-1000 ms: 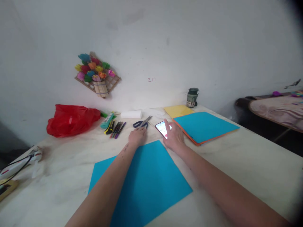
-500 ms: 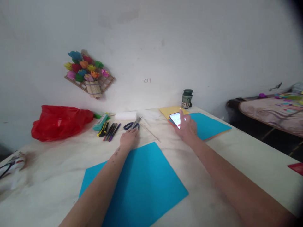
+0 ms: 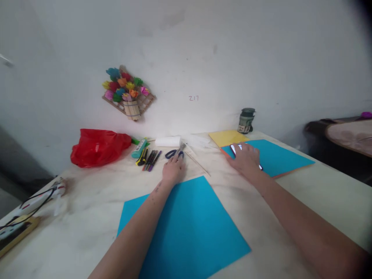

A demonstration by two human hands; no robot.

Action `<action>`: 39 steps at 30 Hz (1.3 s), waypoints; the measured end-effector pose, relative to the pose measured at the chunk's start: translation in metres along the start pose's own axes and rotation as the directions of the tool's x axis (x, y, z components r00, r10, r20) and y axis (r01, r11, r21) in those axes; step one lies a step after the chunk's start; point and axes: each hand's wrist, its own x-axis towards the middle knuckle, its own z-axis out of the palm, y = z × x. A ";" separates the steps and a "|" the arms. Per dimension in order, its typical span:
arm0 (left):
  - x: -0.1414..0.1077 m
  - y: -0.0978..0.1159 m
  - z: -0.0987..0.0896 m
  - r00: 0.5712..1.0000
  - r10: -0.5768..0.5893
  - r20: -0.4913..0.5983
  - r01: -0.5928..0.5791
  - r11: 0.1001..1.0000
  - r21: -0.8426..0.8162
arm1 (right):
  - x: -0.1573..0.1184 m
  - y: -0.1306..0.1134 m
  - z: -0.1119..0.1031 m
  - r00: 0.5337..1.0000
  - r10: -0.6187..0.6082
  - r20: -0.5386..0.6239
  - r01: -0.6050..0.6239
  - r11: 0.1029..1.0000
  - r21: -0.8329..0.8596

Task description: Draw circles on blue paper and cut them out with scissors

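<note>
My left hand (image 3: 173, 169) rests palm down on the table, fingers stretched forward, its fingertips at the handle of dark blue scissors (image 3: 171, 154). Just below it lies a large blue sheet of paper (image 3: 192, 228), partly under my left forearm. Over on the right, my right hand (image 3: 246, 159) is closed over a phone (image 3: 233, 149), covering most of it; a bit of lit screen and a lower corner show. Beneath the phone is a stack topped with a blue sheet (image 3: 281, 157), with orange edges below and a yellow sheet (image 3: 228, 136) behind.
Left of the scissors lie several pens (image 3: 151, 160), a yellow-black cutter (image 3: 142, 156), a teal tube (image 3: 139, 148) and a red plastic bag (image 3: 100, 149). A white roll (image 3: 167, 142), a thin stick (image 3: 198, 163) and a green bottle (image 3: 246, 121) are near. A power strip (image 3: 16, 232) sits far left.
The view has swung left, bringing the power strip in. My right hand has come down over the phone, which sits farther right. My left hand stays by the scissors.
</note>
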 end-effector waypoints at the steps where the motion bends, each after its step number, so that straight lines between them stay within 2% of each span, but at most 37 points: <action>1: 0.000 -0.003 -0.004 0.998 -0.052 -0.026 0.051 0.999 -0.019 | 0.000 -0.011 -0.003 0.997 -0.072 0.027 0.072 0.997 0.025; 4: 0.000 -0.020 -0.017 0.962 -0.264 -0.073 0.262 0.964 -0.036 | -0.005 -0.048 -0.008 0.945 -0.309 0.102 0.293 0.945 0.145; 8: -0.005 -0.059 -0.030 0.866 -0.483 -0.129 0.482 0.875 -0.035 | -0.028 -0.101 -0.011 0.873 -0.460 0.164 0.408 0.872 0.271; 9: -0.007 -0.069 -0.033 0.841 -0.524 -0.136 0.523 0.851 -0.044 | -0.035 -0.113 -0.012 0.851 -0.505 0.140 0.448 0.840 0.307; 12: -0.015 -0.095 -0.038 0.770 -0.621 -0.147 0.617 0.784 -0.077 | -0.060 -0.142 -0.014 0.729 -0.684 0.028 0.614 0.672 0.415; 15: -0.022 -0.113 -0.042 0.724 -0.674 -0.146 0.665 0.738 -0.113 | -0.081 -0.157 -0.011 0.665 -0.747 0.011 0.653 0.589 0.476; 19: -0.028 -0.123 -0.046 0.687 -0.711 -0.148 0.695 0.703 -0.148 | -0.094 -0.160 0.000 0.660 -0.752 0.011 0.644 0.572 0.508; 23: -0.032 -0.121 -0.045 0.668 -0.730 -0.141 0.713 0.683 -0.157 | -0.095 -0.159 0.005 0.663 -0.749 0.018 0.639 0.578 0.507; 31: -0.031 -0.115 -0.036 0.717 -0.681 -0.151 0.673 0.732 -0.108 | -0.095 -0.158 0.000 0.659 -0.752 0.003 0.656 0.577 0.487; 35: -0.031 -0.116 -0.037 0.717 -0.672 -0.183 0.672 0.737 -0.073 | -0.094 -0.156 0.002 0.655 -0.755 0.012 0.666 0.585 0.462; 37: -0.031 -0.117 -0.038 0.715 -0.673 -0.187 0.676 0.734 -0.057 | -0.090 -0.153 0.005 0.682 -0.730 0.030 0.654 0.629 0.420; 39: -0.032 -0.119 -0.036 0.720 -0.673 -0.168 0.676 0.735 -0.046 | -0.082 -0.148 0.009 0.746 -0.665 0.041 0.614 0.710 0.346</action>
